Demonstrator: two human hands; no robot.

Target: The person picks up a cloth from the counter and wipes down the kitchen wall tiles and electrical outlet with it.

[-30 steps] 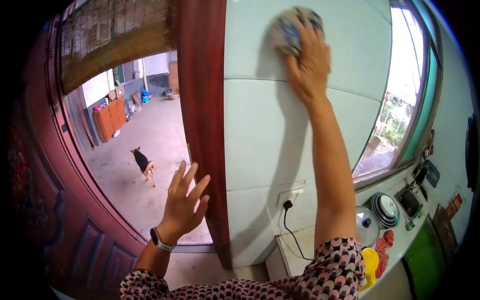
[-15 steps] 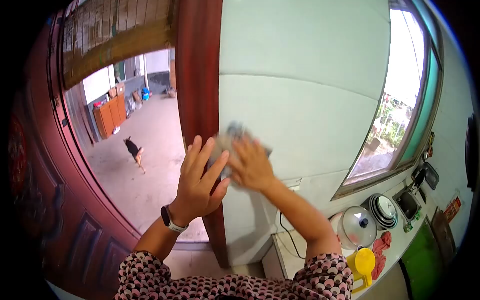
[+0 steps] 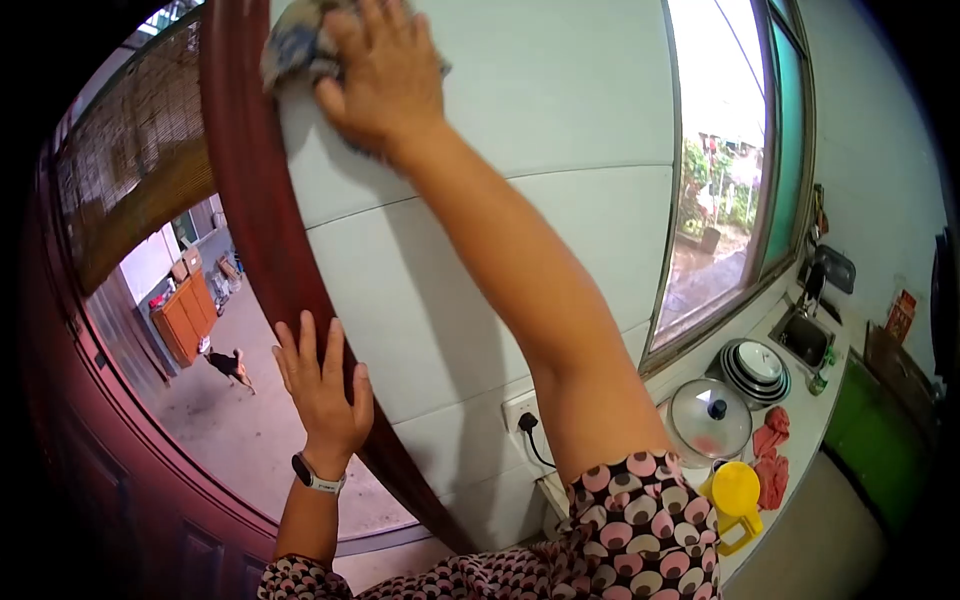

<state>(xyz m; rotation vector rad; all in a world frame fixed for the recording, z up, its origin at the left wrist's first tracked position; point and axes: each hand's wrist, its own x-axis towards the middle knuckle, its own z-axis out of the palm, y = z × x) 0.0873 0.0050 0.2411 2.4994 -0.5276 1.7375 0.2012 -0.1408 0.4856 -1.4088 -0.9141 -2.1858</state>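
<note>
High on the white wall panel (image 3: pixel 560 90), my right hand (image 3: pixel 385 85) presses a crumpled grey-brown cloth (image 3: pixel 290 50) against the surface, close to the door frame. The cloth has bluish patches and bunches out to the left of the fingers; the palm hides part of it. Lower down, my left hand (image 3: pixel 325 385) has its fingers stretched out and holds nothing. It overlaps the dark red door frame (image 3: pixel 250 160) at its edge, and a watch (image 3: pixel 315 475) with a light strap is on that wrist.
A counter on the right bears a clear-lidded pot (image 3: pixel 690 425), stacked bowls (image 3: pixel 750 370), a yellow pitcher (image 3: pixel 737 490), red cloths (image 3: pixel 770 450) and a sink (image 3: pixel 803 335). A plugged-in cord (image 3: pixel 530 430) hangs by the wall. Outside the doorway walks a dog (image 3: pixel 230 368).
My right hand has moved up the wall with the cloth, its arm now stretched out. My left hand has shifted down and left. The view has turned, and the dog has moved farther off.
</note>
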